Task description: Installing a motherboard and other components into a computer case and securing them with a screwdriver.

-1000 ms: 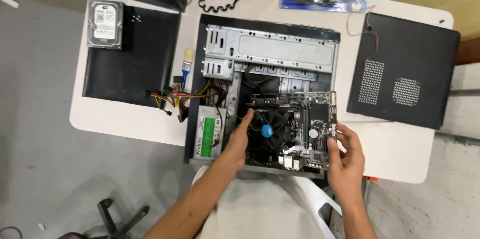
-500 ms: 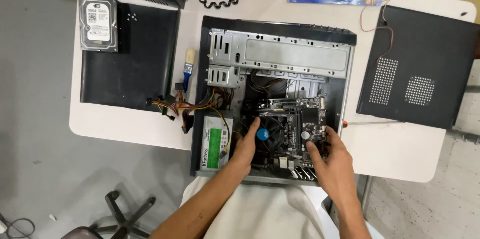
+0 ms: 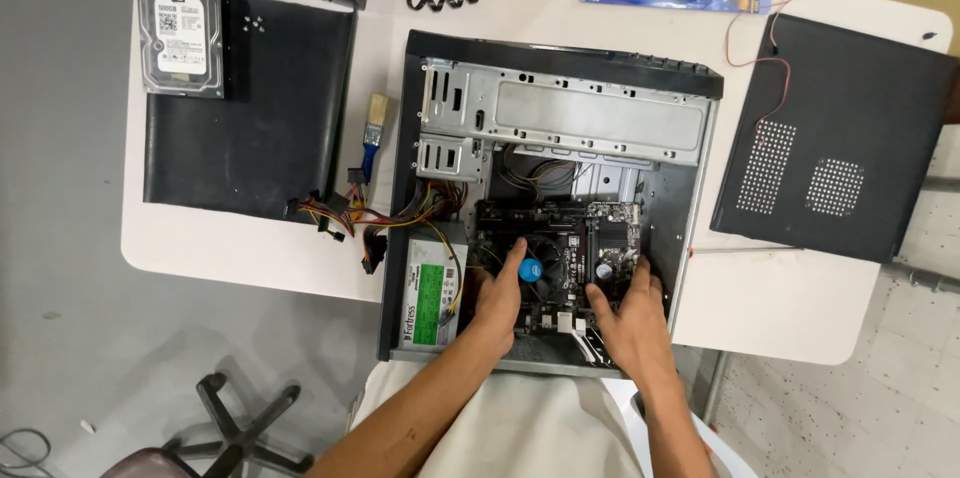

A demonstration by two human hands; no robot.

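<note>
Both hands have slid further onto the motherboard inside the open computer case on the desk. The left hand lies spread beside the cooler fan; the right hand lies flat, holding nothing. Power supply and cables crowd the left.

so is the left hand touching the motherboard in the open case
Touching. The head view shows the left hand lying flat on the motherboard, thumb beside the blue-capped cooler fan.
</note>
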